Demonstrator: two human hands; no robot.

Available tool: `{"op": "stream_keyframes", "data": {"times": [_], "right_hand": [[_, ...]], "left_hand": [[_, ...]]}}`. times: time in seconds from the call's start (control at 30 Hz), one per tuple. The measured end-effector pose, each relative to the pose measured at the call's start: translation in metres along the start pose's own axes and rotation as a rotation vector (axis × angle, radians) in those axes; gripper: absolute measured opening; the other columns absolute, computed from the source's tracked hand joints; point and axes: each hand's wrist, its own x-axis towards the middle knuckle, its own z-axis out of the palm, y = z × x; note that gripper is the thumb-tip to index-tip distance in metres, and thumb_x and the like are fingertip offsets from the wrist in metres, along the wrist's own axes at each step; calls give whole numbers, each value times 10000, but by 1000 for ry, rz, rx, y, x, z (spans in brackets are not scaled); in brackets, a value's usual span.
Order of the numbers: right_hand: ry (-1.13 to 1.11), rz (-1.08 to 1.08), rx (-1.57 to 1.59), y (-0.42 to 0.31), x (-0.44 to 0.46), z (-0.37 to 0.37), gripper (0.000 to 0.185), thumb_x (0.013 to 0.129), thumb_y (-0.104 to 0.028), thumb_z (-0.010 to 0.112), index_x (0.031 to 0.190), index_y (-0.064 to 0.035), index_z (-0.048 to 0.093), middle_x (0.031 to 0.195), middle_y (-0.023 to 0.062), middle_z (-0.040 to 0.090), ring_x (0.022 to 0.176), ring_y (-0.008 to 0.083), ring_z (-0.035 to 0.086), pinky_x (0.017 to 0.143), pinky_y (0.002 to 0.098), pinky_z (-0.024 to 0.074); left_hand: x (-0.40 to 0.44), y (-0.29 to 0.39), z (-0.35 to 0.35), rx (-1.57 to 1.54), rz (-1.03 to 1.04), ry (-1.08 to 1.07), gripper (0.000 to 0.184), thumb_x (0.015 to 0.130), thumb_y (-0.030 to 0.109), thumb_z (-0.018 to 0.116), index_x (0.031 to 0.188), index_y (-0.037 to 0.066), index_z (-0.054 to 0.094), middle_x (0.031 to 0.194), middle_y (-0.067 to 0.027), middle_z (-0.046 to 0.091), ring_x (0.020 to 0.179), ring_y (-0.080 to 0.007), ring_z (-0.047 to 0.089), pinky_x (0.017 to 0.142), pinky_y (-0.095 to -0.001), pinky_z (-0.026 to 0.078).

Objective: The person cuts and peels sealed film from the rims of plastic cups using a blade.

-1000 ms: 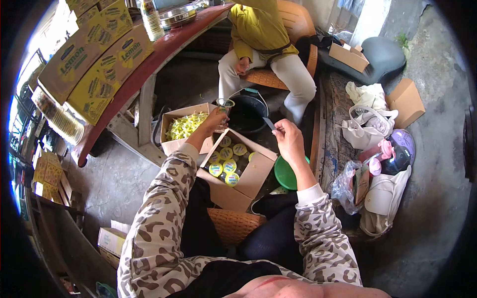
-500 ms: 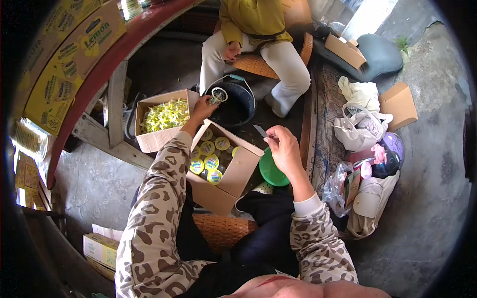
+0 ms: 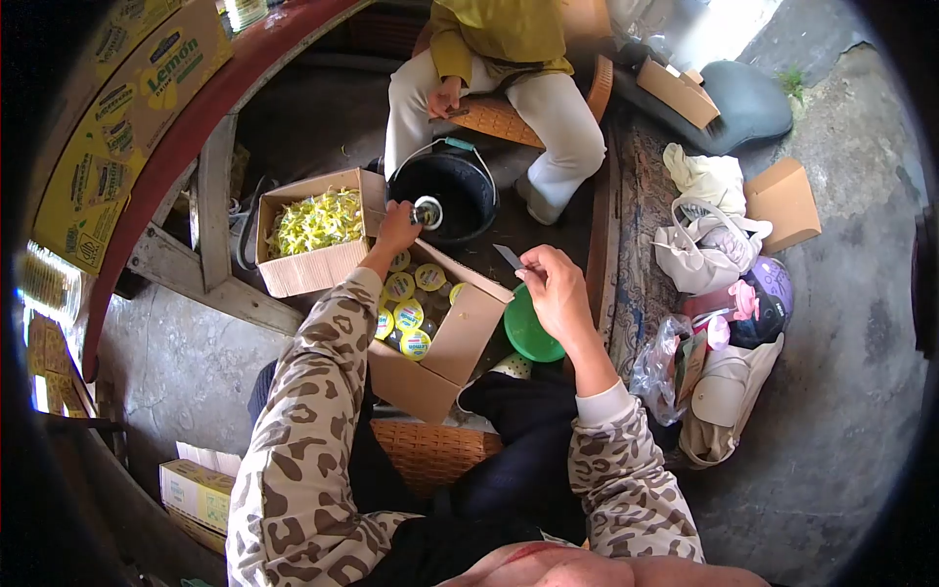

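My left hand [image 3: 397, 231] grips a small clear plastic cup [image 3: 427, 211], tipped over the black bucket [image 3: 452, 235] with its round mouth showing. In my right hand [image 3: 558, 293] a flat metal blade [image 3: 508, 256] is pinched between thumb and fingers, its tip pointing up and left. Its handle, if any, is hidden in the hand. Below my left wrist stands an open cardboard box [image 3: 455, 338] of several cups with yellow printed lids [image 3: 408, 314]. A green round basin [image 3: 533, 328] lies partly under my right hand.
Another cardboard box [image 3: 311, 271] at left holds yellow-green strips [image 3: 318, 221]. Across the bucket sits a person in a mustard top [image 3: 504, 39], one hand [image 3: 446, 96] near the knee. Bags [image 3: 719, 391] and a purple helmet [image 3: 773, 293] lie to the right. Lemon cartons [image 3: 137, 117] stand upper left.
My left hand has lowered slightly and the cup's mouth has turned toward the bucket's inside. My right hand keeps nearly the same pose with the blade. The view has shifted a little.
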Motion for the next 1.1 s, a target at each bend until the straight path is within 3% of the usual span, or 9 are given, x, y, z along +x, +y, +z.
{"op": "stream_keyframes", "data": {"times": [0.13, 0.33, 0.4, 0.7, 0.73, 0.8, 0.87, 0.93, 1.1], "right_hand": [[3, -13, 8, -3, 0, -1, 147, 817, 15, 686, 943, 17, 610, 871, 149, 650, 776, 263, 669, 709, 350, 525], [47, -119, 2, 4, -3, 7, 149, 787, -17, 695, 907, -53, 614, 860, 125, 645, 830, 318, 638, 739, 425, 506], [33, -131, 34, 6, -2, 7, 161, 781, -10, 703, 913, -50, 619, 861, 134, 647, 825, 318, 646, 734, 424, 508], [76, -149, 80, -15, -6, -7, 141, 803, 15, 677, 914, -23, 598, 869, 143, 634, 825, 327, 640, 737, 427, 494], [80, -159, 99, -15, -5, -7, 147, 804, 15, 678, 918, -23, 595, 868, 142, 629, 823, 326, 636, 738, 426, 491], [78, -190, 100, -15, -4, -4, 159, 805, 15, 680, 924, -26, 584, 874, 136, 620, 824, 323, 626, 741, 431, 487], [52, -198, 61, -18, -6, -3, 160, 806, 20, 678, 916, -26, 571, 878, 131, 617, 836, 323, 623, 745, 435, 485], [46, -203, 36, -20, -8, -1, 157, 809, 17, 677, 912, -26, 566, 882, 126, 615, 847, 324, 619, 754, 440, 484], [2, -193, -16, -19, -9, 9, 155, 808, 10, 681, 910, -26, 571, 885, 125, 619, 858, 324, 619, 764, 443, 485]], "left_hand": [[-1, 14, -7, 86, -50, -181, 493, 736, 230, 754, 1151, 43, 562, 1158, -233, 501, 1043, -423, 566, 911, -472, 493], [8, 88, -78, -156, 38, 152, 588, 790, 414, 767, 1156, -6, 580, 1036, -250, 623, 1005, -389, 597, 889, -449, 483], [-6, 123, -131, -290, -42, 127, 595, 832, 347, 756, 1228, -5, 485, 1022, -190, 632, 913, -283, 662, 788, -378, 535], [-146, 204, -386, -210, 173, 726, 519, 731, 231, 868, 1085, 18, 554, 955, -79, 640, 808, -156, 618, 696, -296, 523], [-152, 192, -415, -465, 218, 715, 479, 757, 201, 851, 1089, 18, 558, 957, -68, 646, 795, -140, 611, 690, -277, 520], [-180, 195, -478, -71, 184, 961, 451, 795, 148, 818, 1145, 18, 564, 993, -50, 658, 857, -127, 617, 742, -267, 518], [-209, 190, -533, -166, 390, 1088, 428, 844, 130, 767, 1210, 24, 571, 1006, -50, 660, 927, -125, 611, 811, -270, 497], [-226, 166, -607, 139, 377, 1264, 533, 826, 187, 795, 1271, 21, 552, 1028, -59, 643, 894, -119, 601, 754, -267, 499], [-243, 182, -689, -202, 457, 1450, 548, 815, 218, 805, 1271, 43, 556, 977, -76, 636, 831, -133, 599, 711, -263, 500]]}}
